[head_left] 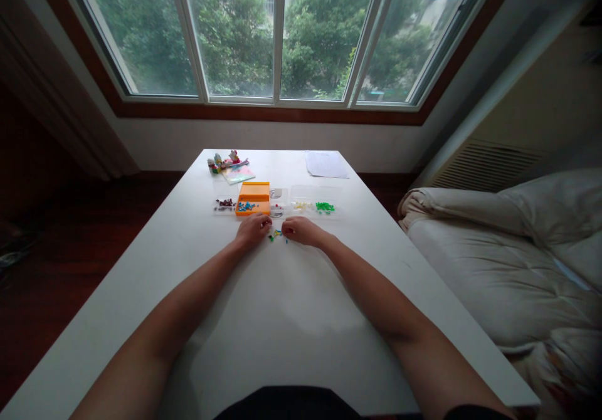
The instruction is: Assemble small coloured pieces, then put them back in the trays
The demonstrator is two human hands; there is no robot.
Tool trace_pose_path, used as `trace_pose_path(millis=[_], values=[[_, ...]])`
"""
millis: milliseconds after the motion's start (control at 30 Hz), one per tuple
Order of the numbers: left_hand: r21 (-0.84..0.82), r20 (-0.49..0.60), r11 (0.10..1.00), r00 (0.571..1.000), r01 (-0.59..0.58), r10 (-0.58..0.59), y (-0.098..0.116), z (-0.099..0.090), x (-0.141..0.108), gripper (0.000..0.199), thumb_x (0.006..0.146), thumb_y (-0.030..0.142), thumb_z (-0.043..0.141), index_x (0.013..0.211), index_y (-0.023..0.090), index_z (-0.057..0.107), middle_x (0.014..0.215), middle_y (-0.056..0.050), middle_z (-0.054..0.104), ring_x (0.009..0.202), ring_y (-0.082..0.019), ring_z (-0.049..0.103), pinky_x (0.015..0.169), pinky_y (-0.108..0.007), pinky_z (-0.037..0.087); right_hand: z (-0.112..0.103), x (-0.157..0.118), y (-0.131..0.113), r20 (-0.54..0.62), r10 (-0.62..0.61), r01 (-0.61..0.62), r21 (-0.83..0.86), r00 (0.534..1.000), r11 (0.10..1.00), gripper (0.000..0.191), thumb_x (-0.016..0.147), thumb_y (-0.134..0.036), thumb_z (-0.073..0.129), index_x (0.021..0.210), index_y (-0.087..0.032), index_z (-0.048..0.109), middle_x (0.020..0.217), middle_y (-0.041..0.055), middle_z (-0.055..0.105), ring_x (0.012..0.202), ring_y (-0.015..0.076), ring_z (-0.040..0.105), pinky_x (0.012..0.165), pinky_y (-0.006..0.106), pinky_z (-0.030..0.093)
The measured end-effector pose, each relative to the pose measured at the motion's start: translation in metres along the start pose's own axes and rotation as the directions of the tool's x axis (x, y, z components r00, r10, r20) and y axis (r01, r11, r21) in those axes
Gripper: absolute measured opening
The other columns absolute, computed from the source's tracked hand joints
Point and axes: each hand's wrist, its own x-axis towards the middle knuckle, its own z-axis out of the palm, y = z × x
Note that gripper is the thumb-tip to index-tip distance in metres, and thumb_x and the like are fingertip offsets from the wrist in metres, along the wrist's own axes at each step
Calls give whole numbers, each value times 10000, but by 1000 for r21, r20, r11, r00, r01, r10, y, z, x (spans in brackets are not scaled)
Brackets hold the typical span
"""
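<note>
My left hand (254, 228) rests on the white table just in front of an orange box (254, 190), its fingers curled together at the tips; what they hold is too small to name. To its right, my right hand (299, 229) has its fingers closed down beside a few small loose pieces (277, 233), yellow, blue and green. Anything inside its pinch is hidden. Small blue pieces (245, 206) lie in the orange box. Dark brown pieces (224, 204) sit in a clear box on the left, pale yellow (301, 205) and green pieces (325, 207) in a clear box on the right.
Small figurines (234, 157) and a pastel sheet (239, 174) stand at the table's back left. White paper (326, 164) lies at the back right. A cream sofa (498, 251) is beyond the right edge of the table (282, 320), and a window is ahead.
</note>
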Motion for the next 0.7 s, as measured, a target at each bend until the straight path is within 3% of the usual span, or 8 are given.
trace_pose_path(millis=[100, 167, 333, 400, 467, 567, 633, 700], values=[[2, 16, 1000, 1000, -13, 13, 2, -1, 0, 202, 896, 284, 531, 923, 219, 720, 900, -43, 661, 809, -177, 574, 732, -279, 425, 1, -2, 14, -123, 71, -68, 26, 990, 997, 134, 823, -91, 570, 818, -167, 680, 794, 29, 638, 722, 136, 525, 709, 234, 380], [3, 29, 1000, 999, -25, 24, 3, -1, 0, 207, 901, 292, 529, 915, 218, 721, 885, -43, 657, 796, -176, 571, 715, -275, 419, 0, -3, 27, -268, 165, -160, 42, 949, 986, 133, 836, -103, 557, 827, -169, 673, 809, 38, 643, 750, 148, 540, 734, 246, 400], [0, 53, 999, 998, -37, 37, 6, -4, -1, 204, 897, 295, 537, 921, 216, 724, 870, -45, 651, 782, -175, 564, 698, -271, 409, -7, -7, 55, -598, 376, -417, 77, 708, 906, 160, 870, -161, 517, 885, -170, 677, 872, 76, 662, 821, 190, 571, 821, 307, 438], [4, 57, 999, 998, -34, 34, 6, -4, -1, 207, 897, 300, 539, 925, 214, 725, 870, -47, 652, 779, -176, 565, 702, -273, 411, -9, -8, 60, -641, 416, -457, 114, 645, 882, 195, 879, -182, 506, 950, -171, 687, 918, 85, 680, 840, 198, 585, 847, 323, 447], [5, 56, 999, 998, -38, 37, 6, -5, -1, 205, 897, 299, 539, 923, 215, 725, 871, -45, 652, 778, -175, 566, 705, -274, 412, -12, -9, 63, -647, 445, -471, 149, 619, 870, 224, 883, -197, 505, 1006, -176, 692, 961, 83, 696, 851, 196, 598, 854, 324, 455], [4, 63, 999, 997, -42, 41, 6, -5, 0, 204, 896, 300, 539, 927, 219, 723, 874, -41, 652, 780, -173, 567, 697, -271, 410, -21, -12, 63, -580, 473, -471, 167, 663, 866, 219, 887, -217, 521, 1000, -192, 707, 933, 56, 713, 822, 177, 610, 819, 299, 455], [-2, 74, 999, 996, -40, 40, 5, -6, 0, 207, 896, 305, 537, 934, 221, 722, 876, -39, 653, 775, -170, 567, 684, -266, 405, -29, -16, 59, -451, 478, -462, 154, 754, 873, 182, 873, -231, 560, 957, -201, 720, 857, 30, 712, 771, 159, 606, 755, 268, 442], [-15, 97, 998, 994, -53, 54, 5, -9, 1, 211, 894, 314, 538, 945, 222, 721, 874, -34, 653, 763, -164, 563, 674, -260, 402, -39, -19, 53, -248, 451, -431, 134, 857, 892, 140, 847, -246, 607, 908, -209, 727, 788, 8, 697, 719, 142, 597, 680, 237, 412]])
